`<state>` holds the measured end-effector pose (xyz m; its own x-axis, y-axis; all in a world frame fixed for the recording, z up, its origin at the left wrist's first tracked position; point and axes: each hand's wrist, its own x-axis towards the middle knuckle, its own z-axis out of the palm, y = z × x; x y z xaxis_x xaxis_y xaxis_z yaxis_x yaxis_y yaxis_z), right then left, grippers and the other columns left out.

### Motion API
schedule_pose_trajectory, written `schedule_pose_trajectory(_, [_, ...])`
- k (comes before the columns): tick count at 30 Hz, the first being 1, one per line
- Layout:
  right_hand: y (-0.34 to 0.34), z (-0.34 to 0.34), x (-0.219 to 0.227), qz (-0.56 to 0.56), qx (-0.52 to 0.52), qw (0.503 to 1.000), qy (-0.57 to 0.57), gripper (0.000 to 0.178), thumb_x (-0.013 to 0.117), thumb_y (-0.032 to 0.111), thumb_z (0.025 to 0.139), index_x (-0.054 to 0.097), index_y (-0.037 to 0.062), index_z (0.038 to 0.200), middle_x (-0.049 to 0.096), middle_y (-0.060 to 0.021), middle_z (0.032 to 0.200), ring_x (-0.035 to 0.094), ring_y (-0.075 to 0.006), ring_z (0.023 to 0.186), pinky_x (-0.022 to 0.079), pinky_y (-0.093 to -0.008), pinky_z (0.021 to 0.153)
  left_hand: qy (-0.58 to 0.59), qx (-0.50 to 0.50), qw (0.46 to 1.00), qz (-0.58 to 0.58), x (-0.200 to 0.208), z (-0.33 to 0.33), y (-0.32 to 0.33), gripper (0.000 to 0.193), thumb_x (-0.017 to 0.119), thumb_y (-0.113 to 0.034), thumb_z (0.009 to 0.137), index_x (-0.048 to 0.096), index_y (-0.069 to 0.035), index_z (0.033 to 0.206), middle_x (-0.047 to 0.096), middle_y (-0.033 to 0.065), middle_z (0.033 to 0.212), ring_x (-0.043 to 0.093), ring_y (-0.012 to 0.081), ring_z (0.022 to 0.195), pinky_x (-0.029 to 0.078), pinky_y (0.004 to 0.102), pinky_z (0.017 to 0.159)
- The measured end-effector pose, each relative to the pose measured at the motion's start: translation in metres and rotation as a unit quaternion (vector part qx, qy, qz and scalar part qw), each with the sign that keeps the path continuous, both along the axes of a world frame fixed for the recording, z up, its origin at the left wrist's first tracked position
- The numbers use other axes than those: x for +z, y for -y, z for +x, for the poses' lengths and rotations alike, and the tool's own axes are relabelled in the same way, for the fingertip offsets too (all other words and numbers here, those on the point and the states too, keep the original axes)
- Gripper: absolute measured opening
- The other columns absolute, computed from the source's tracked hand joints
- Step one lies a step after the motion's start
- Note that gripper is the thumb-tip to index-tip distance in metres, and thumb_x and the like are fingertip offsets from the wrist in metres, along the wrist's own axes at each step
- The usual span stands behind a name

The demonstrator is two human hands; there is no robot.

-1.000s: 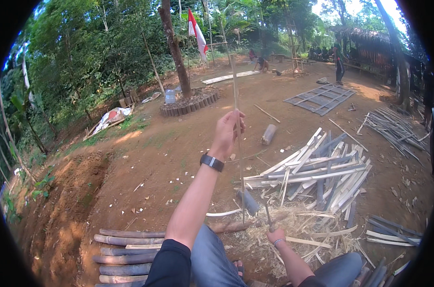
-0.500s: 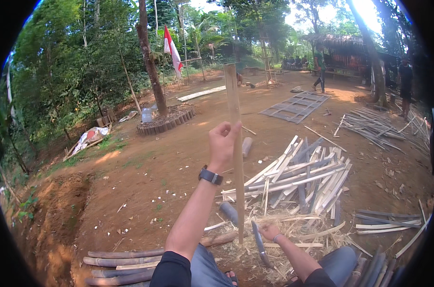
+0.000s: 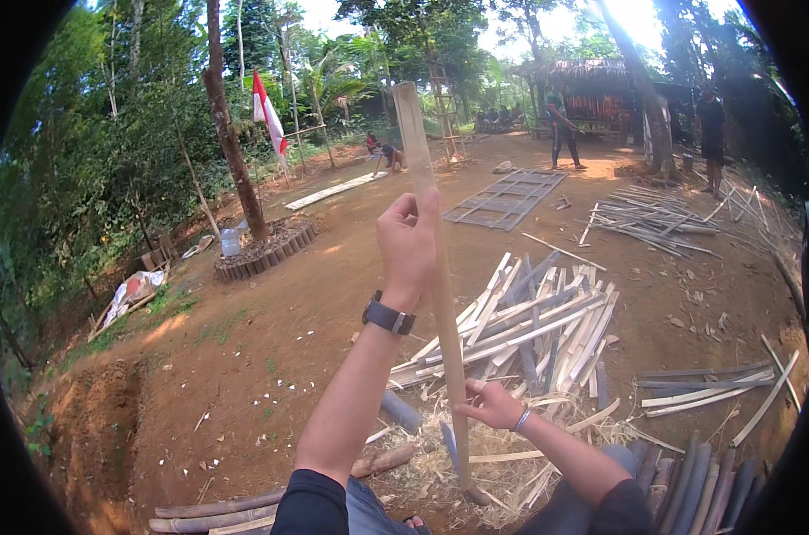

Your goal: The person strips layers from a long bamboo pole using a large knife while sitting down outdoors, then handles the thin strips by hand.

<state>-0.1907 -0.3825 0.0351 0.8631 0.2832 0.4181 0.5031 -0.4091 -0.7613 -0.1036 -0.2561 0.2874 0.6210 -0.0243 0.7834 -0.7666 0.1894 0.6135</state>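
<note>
My left hand (image 3: 408, 239), a dark watch on its wrist, is closed around the upper part of a long flat bamboo slat (image 3: 444, 312). The slat stands nearly upright in front of me. Lower down, my right hand (image 3: 492, 407) pinches the slat's edge between thumb and fingers. Just behind the slat's lower end a knife blade (image 3: 449, 440) slants upward, partly hidden by it. The knife's handle end (image 3: 478, 496) is low, near my legs, and neither hand is on it. Pale shavings (image 3: 422, 459) lie around the knife.
A heap of split bamboo strips (image 3: 547, 325) lies ahead, with a bamboo piece (image 3: 401, 410) beside it. Bamboo poles (image 3: 213, 510) lie at lower left, more (image 3: 690, 490) at lower right. Farther off are a lattice panel (image 3: 503, 198), a flag (image 3: 269, 111) and several people.
My right hand has risen from beside the knife to take hold of the slat. The slat has tilted slightly, its top moving left. The view has turned right.
</note>
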Motion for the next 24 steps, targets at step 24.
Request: schedule_pose_trajectory(24, [0.164, 0.008, 0.031, 0.383, -0.259, 0.885, 0.057, 0.024, 0.068, 0.019, 0.086, 0.065, -0.0015, 0.098, 0.065, -0.0013, 0.074, 0.058, -0.0048, 0.062, 0.046, -0.0211, 0.053, -0.333, -0.361, 0.817, 0.304, -0.283, -0.058, 0.048, 0.032, 0.052, -0.027, 0.097, 0.059, 0.002, 0.107, 0.064, 0.007, 0.076, 0.062, 0.0135, 0.068, 0.051, 0.0273, 0.063])
